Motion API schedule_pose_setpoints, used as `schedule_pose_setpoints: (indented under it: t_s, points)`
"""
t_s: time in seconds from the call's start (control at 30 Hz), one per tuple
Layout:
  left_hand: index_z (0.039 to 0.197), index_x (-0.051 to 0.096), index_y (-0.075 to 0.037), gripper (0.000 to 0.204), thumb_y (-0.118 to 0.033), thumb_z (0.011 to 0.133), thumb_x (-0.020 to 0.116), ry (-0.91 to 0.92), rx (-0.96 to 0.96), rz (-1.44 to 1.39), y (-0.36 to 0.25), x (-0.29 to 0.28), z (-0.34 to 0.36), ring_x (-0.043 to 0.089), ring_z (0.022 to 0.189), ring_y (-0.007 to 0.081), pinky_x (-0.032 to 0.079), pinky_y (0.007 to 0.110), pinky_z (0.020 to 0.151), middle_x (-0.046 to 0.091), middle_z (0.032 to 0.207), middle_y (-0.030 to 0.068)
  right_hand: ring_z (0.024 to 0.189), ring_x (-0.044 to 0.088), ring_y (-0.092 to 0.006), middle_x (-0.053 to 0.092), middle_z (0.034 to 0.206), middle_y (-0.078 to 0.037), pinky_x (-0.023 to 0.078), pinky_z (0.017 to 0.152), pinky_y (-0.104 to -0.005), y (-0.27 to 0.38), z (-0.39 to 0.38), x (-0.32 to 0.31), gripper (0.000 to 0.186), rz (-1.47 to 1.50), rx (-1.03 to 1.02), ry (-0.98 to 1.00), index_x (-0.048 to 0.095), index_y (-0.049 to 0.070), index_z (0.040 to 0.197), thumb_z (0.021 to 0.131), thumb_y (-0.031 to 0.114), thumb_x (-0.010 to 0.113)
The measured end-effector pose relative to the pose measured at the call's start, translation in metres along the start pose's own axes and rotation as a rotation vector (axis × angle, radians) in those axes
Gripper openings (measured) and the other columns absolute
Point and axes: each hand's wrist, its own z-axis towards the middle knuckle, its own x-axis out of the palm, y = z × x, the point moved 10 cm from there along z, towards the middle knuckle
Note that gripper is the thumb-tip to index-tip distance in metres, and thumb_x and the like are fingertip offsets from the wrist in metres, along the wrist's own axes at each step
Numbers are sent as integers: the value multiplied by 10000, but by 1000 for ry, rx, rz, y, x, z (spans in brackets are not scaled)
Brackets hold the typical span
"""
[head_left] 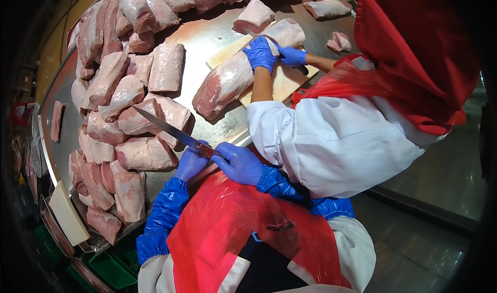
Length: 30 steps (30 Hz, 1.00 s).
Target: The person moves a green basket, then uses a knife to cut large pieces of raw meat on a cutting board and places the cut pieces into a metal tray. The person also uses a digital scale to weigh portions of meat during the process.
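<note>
A long-bladed knife [168, 129] with a reddish handle is held in front of me at the table's near edge, its tip pointing to the far left over pieces of meat. My right hand [239, 163], in a blue glove, is closed at the handle end. Also gloved in blue, my left hand [191, 162] is curled against the knife where blade meets handle; the knife hides part of its fingers. Just beyond the blade lie thick pale-pink meat cuts [146, 154], piled on the metal table [204, 132].
At my right, a co-worker's gloved hands [260, 53] work with a knife on a long meat piece [225, 83] over a cutting board [282, 83]. More meat slabs [155, 3] line the far edge. A white board [68, 212] leans at the left, near green crates [115, 267].
</note>
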Motion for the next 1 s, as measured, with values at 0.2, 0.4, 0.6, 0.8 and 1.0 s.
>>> schedule_pose_setpoints:
  t_s: [0.2, 0.4, 0.6, 0.8, 1.0]
  points:
    - [937, 661, -53, 151, -184, 863, 642, 8, 23, -30, 14, 1, -2, 678, 852, 348, 502, 423, 728, 687, 885, 170, 761, 589, -414, 571, 848, -207, 462, 656, -471, 4, -3, 7, 208, -49, 37, 15, 559, 25, 942, 973, 229, 583]
    - [996, 681, -82, 186, -203, 859, 646, 27, 26, -4, 8, 0, 0, 680, 896, 343, 510, 420, 756, 697, 930, 170, 772, 589, -418, 571, 849, -210, 461, 659, -477, 8, -7, -3, 210, -43, 36, -22, 558, 24, 943, 975, 231, 577]
    - [1032, 687, -82, 267, -275, 852, 642, 66, 41, 76, 15, 6, 9, 683, 875, 341, 517, 425, 748, 699, 914, 174, 785, 585, -431, 569, 850, -217, 458, 660, -484, 5, -13, -13, 204, -40, 11, -68, 553, 23, 938, 975, 222, 572]
    - [1067, 700, -81, 317, -278, 826, 644, 116, 48, 154, 51, 18, 21, 687, 818, 343, 522, 427, 720, 703, 866, 176, 787, 587, -431, 565, 843, -217, 458, 661, -486, 3, -14, -17, 208, -39, 51, -36, 542, 25, 926, 973, 227, 567]
    - [1055, 693, -92, 265, -234, 839, 634, 121, 115, 58, 21, 19, 18, 696, 831, 336, 522, 426, 720, 709, 865, 167, 797, 595, -428, 571, 859, -208, 472, 680, -487, -4, -15, -16, 217, -57, 49, -34, 532, 36, 935, 974, 247, 556]
